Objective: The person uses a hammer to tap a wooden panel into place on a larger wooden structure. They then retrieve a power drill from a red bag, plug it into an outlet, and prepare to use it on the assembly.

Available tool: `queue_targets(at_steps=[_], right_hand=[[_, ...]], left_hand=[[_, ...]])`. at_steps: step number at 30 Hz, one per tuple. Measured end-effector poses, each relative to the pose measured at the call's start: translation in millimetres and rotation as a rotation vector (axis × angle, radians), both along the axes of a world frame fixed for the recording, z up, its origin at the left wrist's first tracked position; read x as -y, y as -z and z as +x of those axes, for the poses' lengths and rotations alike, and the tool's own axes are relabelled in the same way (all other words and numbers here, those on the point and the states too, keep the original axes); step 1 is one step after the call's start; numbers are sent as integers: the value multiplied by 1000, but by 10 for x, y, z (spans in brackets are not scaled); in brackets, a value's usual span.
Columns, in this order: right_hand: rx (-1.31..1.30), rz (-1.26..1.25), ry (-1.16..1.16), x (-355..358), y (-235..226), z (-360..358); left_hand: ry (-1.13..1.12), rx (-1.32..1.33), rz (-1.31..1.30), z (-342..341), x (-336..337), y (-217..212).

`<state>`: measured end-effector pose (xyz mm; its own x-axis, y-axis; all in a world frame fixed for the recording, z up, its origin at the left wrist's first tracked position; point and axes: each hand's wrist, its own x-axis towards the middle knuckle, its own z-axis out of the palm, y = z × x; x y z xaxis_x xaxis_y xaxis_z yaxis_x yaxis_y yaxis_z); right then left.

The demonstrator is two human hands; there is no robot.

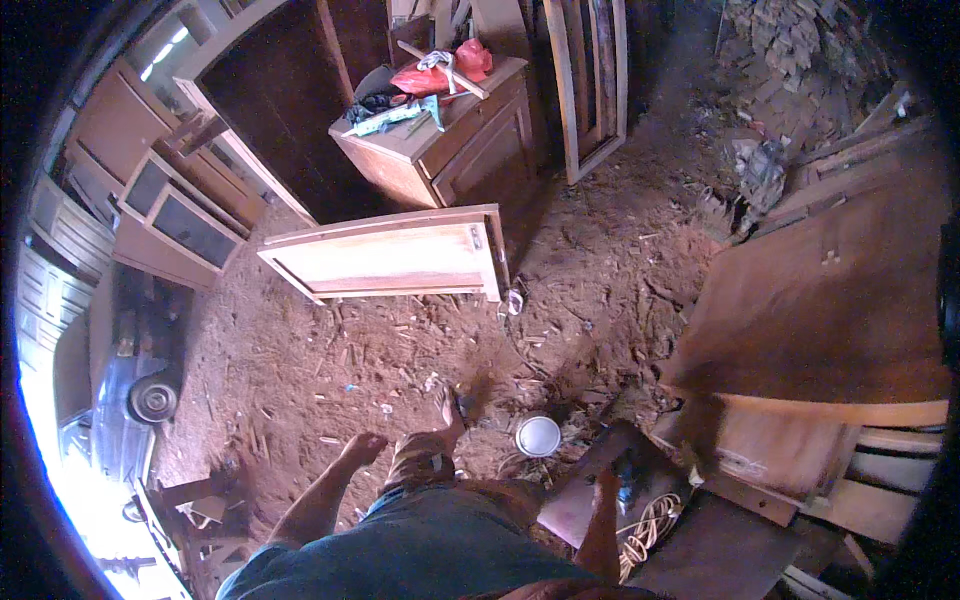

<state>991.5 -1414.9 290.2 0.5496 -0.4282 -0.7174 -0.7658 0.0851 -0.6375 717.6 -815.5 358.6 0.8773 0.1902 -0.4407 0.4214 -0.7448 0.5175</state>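
Note:
My left hand hangs free over the littered ground, beside my leg; nothing shows in it, and its fingers look loosely apart. On the other side my right hand reaches down over a dark flat board. Right by its fingers is a small blue and dark object, whose kind I cannot make out. Shadow hides whether the fingers close on it. A coil of pale cable lies next to that wrist. Just left of the board stands a round white-topped container.
Ahead, a pale wooden panel stands on edge before a wooden cabinet piled with bags and odds and ends. Large brown boards lean on the right. Wood scraps litter the ground. At left are framed panels and a vehicle wheel.

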Motion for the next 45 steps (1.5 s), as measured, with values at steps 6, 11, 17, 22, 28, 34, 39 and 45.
queue_targets(at_steps=[6,11,17,22,28,34,39,45], right_hand=[[91,100,-725,-1360,-1270,506],[200,14,-1665,-2967,-2187,1414],[921,-164,-2095,-4470,-3035,2708],[1147,228,-1856,-5441,-3633,3678],[1011,57,-1552,-6750,-3559,5551],[1159,-221,-1500,-8412,-2815,7754],[1053,-218,-1754,-8617,-2661,7974],[556,421,-1748,-8271,-3057,8811]], left_hand=[[-523,-289,-868,2182,21,175],[-769,-525,-1398,3802,-486,-578],[-606,61,-1856,4751,-1405,-1570],[-553,419,-2313,4836,-1985,-1874],[-837,926,-2146,4792,-2165,-2203],[-944,1322,-2120,5423,-1915,-2406],[-980,1709,-1956,6014,-1451,-2286],[-1445,1866,-1645,6831,-787,-2396]])
